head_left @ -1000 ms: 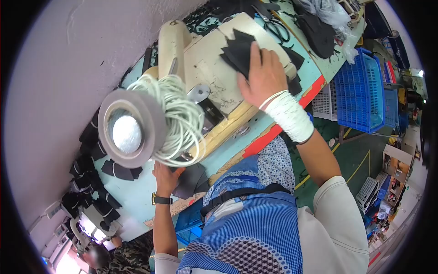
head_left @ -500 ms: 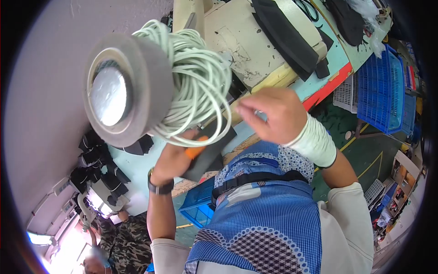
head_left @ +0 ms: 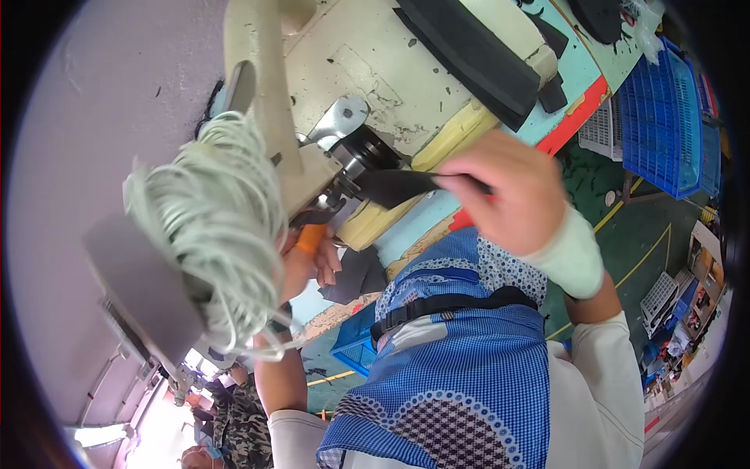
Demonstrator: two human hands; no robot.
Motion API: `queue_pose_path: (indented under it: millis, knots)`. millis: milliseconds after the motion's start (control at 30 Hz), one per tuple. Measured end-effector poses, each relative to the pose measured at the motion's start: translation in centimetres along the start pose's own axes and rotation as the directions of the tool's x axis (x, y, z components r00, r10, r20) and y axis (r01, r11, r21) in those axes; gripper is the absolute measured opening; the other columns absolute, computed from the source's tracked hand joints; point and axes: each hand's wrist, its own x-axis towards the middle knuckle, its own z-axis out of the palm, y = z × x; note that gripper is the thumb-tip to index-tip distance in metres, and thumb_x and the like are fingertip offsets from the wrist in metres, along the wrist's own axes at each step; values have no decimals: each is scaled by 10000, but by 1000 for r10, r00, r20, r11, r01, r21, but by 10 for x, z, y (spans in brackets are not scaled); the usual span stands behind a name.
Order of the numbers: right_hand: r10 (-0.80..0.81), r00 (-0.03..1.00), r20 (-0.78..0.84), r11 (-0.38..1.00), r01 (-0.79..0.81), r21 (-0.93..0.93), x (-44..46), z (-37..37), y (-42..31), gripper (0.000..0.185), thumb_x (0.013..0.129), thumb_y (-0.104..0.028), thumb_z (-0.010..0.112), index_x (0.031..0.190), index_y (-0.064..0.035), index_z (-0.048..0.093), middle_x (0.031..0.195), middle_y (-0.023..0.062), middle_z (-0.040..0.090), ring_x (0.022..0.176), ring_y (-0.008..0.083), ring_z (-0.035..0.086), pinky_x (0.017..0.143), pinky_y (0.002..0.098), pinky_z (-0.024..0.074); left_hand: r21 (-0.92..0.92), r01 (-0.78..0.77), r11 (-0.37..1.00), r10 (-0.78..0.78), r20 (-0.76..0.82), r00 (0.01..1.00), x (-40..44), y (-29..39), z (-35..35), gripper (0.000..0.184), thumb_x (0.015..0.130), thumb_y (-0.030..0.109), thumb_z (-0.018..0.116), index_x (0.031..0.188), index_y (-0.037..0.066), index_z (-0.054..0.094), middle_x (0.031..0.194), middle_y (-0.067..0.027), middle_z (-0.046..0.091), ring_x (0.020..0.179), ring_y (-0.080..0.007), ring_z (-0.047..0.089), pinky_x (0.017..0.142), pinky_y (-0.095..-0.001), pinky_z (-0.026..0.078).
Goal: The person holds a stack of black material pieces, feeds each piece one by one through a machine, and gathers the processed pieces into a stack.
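Observation:
My right hand (head_left: 508, 195) is closed in a pinch on one end of a black strip (head_left: 394, 187), stretched from the machine's working head (head_left: 344, 176). The strip's other end meets the head's metal parts beside a dark roller (head_left: 367, 148). Below the head is my left hand (head_left: 305, 270), partly hidden by a bundle of pale cord (head_left: 211, 227). Its visible fingers are apart, and an orange wrap or sleeve (head_left: 311, 237) shows at one finger. Black flat pieces (head_left: 355, 277) lie beside those fingers.
The blurred cord bundle and a grey disc (head_left: 141, 281) fill the near left. A long black curved piece (head_left: 469, 59) rests on the machine's table. Blue crates (head_left: 652, 125) stand at right; a blue basket (head_left: 355, 336) is below the table. Another person in camouflage (head_left: 242, 422) is at lower left.
The cord bundle and disc have shifted left and down in view, uncovering the machine's head. My right hand has moved right and now pinches the black strip. My left hand is nearer the head.

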Motion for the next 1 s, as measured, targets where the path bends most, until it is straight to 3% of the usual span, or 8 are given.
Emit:
queue_pose_path:
  millis: [67,167,233,500,600,700,833,1000]
  knots:
    - [-3,983,-186,997,-10,-72,0,-43,-18,122,775,56,696,882,-1,678,833,95,690,755,222,646,659,306,508,-97,-150,984,149,-16,989,-6,-32,-16,201,964,120,469,982,-33,597,770,-177,682,625,-204,672,526,-272,527]
    - [-220,933,-284,921,102,-376,14,-49,2,172,750,62,714,911,16,675,879,110,676,823,261,643,702,354,521,463,-26,886,252,-432,866,-4,-124,-29,440,806,187,755,1117,-53,557,1024,-164,652,863,-261,649,687,-320,520]
    - [-240,940,-243,901,123,-415,18,-25,23,184,734,31,730,904,13,666,869,122,662,841,285,638,716,367,522,751,-12,660,408,-345,845,12,-179,-27,509,721,170,823,1096,-47,557,1105,-184,617,860,-311,628,735,-375,496]
    - [-56,997,-58,998,54,-29,-23,21,7,175,708,-43,759,838,-16,644,817,93,646,732,297,625,646,378,506,-82,-7,997,-20,-326,945,-39,-94,-20,206,895,21,610,1095,-27,624,951,-21,662,825,-102,585,734,-258,476]
    - [7,999,-32,998,-4,67,-24,28,2,101,738,-93,713,756,-44,626,760,66,614,733,271,622,646,374,499,1,-35,999,35,-13,999,-64,-45,-14,201,914,33,601,1101,-34,624,956,-11,647,836,-56,554,740,-209,451]
    - [-32,999,12,993,31,113,-12,31,5,80,763,-95,692,764,-37,639,730,81,613,708,281,618,633,394,504,206,0,979,11,-54,998,-35,-21,3,211,958,140,584,1053,-43,630,865,4,656,715,-48,572,633,-194,458]
    - [-78,996,39,997,77,31,6,27,7,114,750,-38,721,841,-6,661,772,111,652,699,286,623,620,378,508,-95,16,995,-18,-21,1000,-19,-11,1,254,951,165,595,1074,-55,619,931,-13,666,773,-29,579,678,-184,465]
    - [-148,985,94,987,153,-54,33,42,17,144,765,-115,706,871,-26,666,808,107,628,847,311,592,751,401,489,368,-178,913,228,-98,969,10,-17,3,262,953,234,574,989,-20,630,780,-31,626,629,-72,533,578,-242,429]
